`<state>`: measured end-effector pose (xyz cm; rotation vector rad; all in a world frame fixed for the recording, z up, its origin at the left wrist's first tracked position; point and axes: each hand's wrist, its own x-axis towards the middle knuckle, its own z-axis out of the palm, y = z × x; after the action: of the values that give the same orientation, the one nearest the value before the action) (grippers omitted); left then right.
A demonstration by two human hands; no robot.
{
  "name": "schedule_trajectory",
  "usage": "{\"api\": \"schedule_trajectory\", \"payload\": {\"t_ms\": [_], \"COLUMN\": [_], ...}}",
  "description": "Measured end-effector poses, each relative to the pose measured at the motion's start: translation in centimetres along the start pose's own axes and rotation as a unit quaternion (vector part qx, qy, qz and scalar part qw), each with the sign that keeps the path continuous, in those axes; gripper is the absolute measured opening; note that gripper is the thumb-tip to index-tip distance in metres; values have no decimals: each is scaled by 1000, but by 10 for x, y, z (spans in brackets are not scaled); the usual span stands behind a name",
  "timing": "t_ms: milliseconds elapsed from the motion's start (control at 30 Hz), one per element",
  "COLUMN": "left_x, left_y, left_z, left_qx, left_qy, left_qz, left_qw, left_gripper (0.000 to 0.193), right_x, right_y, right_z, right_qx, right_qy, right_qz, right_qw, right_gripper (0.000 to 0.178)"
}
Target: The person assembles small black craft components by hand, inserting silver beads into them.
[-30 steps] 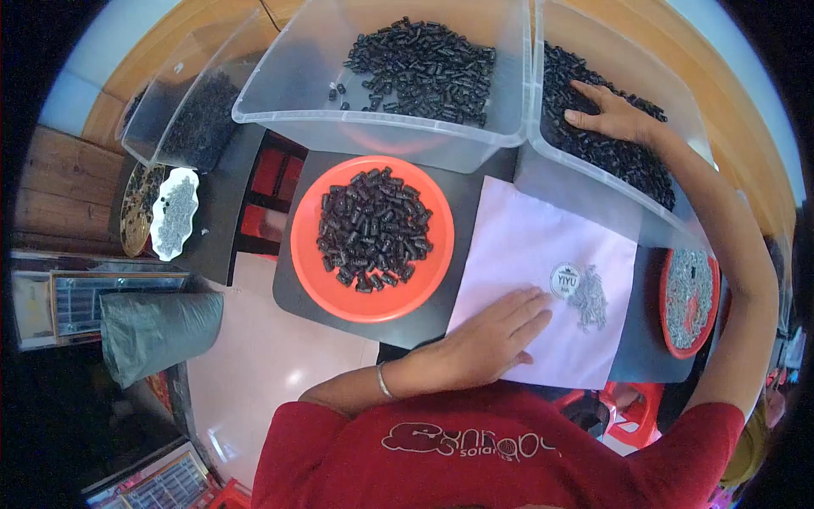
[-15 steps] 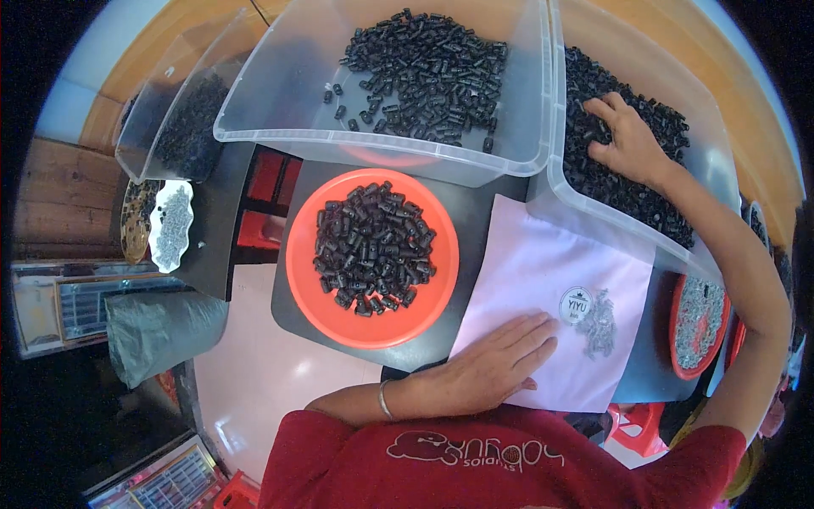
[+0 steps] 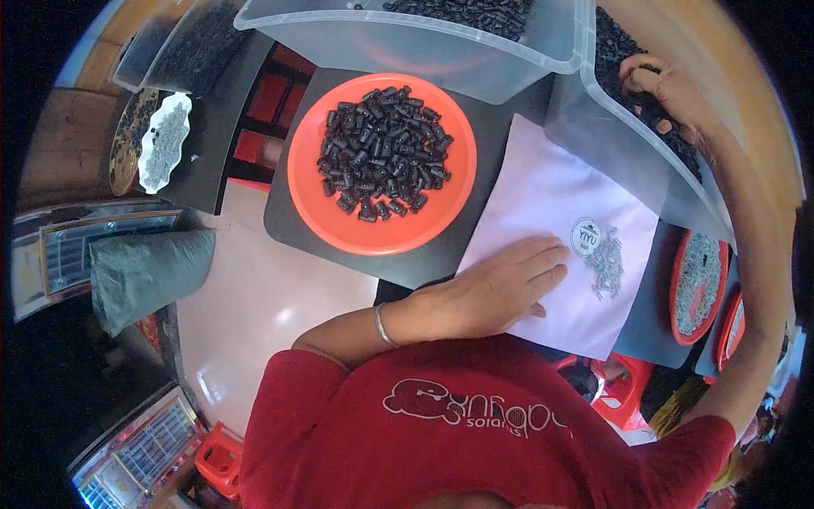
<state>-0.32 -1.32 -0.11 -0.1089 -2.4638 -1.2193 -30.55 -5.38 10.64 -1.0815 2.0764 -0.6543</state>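
Note:
My left hand (image 3: 509, 288) lies flat on a pale pink cloth (image 3: 543, 182), fingers stretched out and holding nothing. Just past its fingertips are a round white printed label (image 3: 586, 237) and a small pile of thin, clear or silvery pieces (image 3: 607, 263). My right hand (image 3: 666, 89) reaches into the right-hand clear plastic bin (image 3: 585, 127), over a mass of small black cylindrical parts (image 3: 612, 42). Its fingers are bent and its thumb stands apart; the fingertips are partly hidden among the parts. Left of the cloth, an orange-red round tray (image 3: 381, 237) holds a heap of similar black parts (image 3: 386, 148).
A second clear bin (image 3: 424, 55) with black parts stands behind the tray. At right are red dishes of small clear pieces (image 3: 699, 276). A white wavy-edged dish (image 3: 153, 161) sits at far left, above a grey-green bag (image 3: 148, 271). Red stools (image 3: 219, 462) stand below.
The view has shifted, so the tray, bins and cloth sit higher in the picture. My right hand has moved rightward and lower within the bin, its fingers more bent. My left hand stays on the cloth.

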Motion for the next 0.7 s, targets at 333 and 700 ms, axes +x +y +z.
{"api": "schedule_trajectory", "payload": {"t_ms": [333, 700], "left_x": [-1, -5], "left_y": [12, 10], "left_z": [1, 4], "left_qx": [28, 30], "left_qy": [-15, 15], "left_qz": [3, 20], "left_qw": [999, 999], "left_gripper": [57, 54], "right_x": [-33, -85], "right_y": [-13, -36], "right_z": [-6, -22], "right_qx": [278, 440], "right_qy": [-77, -183], "right_qz": [2, -15], "right_qw": [957, 879], "right_gripper": [19, 18]}}
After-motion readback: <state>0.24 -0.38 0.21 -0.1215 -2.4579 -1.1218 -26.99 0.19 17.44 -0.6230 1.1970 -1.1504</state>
